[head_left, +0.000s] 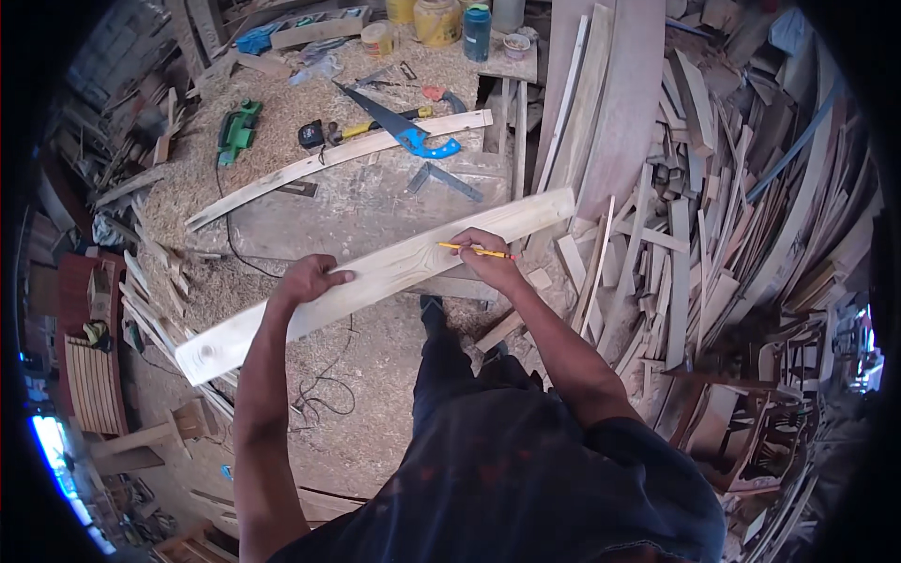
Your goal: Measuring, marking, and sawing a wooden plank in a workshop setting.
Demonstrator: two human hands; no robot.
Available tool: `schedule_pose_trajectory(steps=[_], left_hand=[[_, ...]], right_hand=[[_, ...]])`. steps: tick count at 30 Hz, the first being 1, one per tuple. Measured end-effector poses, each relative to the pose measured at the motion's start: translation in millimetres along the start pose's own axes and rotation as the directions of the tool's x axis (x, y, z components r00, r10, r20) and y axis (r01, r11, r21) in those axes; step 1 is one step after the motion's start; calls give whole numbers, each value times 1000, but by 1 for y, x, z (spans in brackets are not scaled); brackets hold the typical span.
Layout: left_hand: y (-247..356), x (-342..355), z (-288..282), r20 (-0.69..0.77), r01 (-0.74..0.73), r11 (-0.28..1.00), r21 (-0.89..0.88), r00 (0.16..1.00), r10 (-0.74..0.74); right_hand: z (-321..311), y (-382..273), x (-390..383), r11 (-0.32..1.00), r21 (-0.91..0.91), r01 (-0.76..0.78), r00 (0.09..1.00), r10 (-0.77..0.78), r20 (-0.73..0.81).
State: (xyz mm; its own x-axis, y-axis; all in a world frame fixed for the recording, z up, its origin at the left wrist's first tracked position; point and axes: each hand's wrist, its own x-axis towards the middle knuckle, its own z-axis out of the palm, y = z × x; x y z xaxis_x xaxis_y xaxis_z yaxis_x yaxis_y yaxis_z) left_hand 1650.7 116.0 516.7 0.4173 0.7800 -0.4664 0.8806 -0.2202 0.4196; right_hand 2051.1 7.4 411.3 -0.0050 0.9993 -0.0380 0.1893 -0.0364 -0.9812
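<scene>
A long pale wooden board (385,277) slants across in front of me, its right end higher in the picture than its left. My left hand (310,279) grips its far edge left of the middle, thumb lying on the face and the other fingers partly hidden. Over the right half of the board, my right hand (483,255) holds a yellow pencil (493,252), whose tip is close to the wood; I cannot tell if it touches. Beyond the board lie a metal try square (446,181), a handsaw with a blue handle (413,138) and a narrow wooden strip (328,165).
On the sawdust-covered workbench (357,216) are a green power planer (238,133), a black tape measure (311,133), a yellow-handled hammer (361,129) and several tubs (436,21) at the back. Stacked offcuts (676,253) crowd the right side. A cord (324,399) loops across the floor.
</scene>
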Motion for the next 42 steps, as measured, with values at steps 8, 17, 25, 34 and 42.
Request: schedule_pose_trajectory(steps=[8,17,25,34,42], left_hand=[[-82,204,-75,189,16,994,111,981,-37],[-137,333,-76,344,40,998,-42,939,-23],[-152,374,-73,385,71,997,41,919,-81],[-173,362,-45,13,-142,985,-99,989,144],[-151,360,-49,-69,-145,983,111,986,153]], right_hand=[[64,42,129,976,-202,76,972,-117,-201],[81,74,175,951,-305,44,959,-126,-254],[89,73,204,956,-291,40,961,-116,-250],[58,75,193,914,-338,-222,928,91,-362],[40,80,181,933,-223,-283,851,137,-506]])
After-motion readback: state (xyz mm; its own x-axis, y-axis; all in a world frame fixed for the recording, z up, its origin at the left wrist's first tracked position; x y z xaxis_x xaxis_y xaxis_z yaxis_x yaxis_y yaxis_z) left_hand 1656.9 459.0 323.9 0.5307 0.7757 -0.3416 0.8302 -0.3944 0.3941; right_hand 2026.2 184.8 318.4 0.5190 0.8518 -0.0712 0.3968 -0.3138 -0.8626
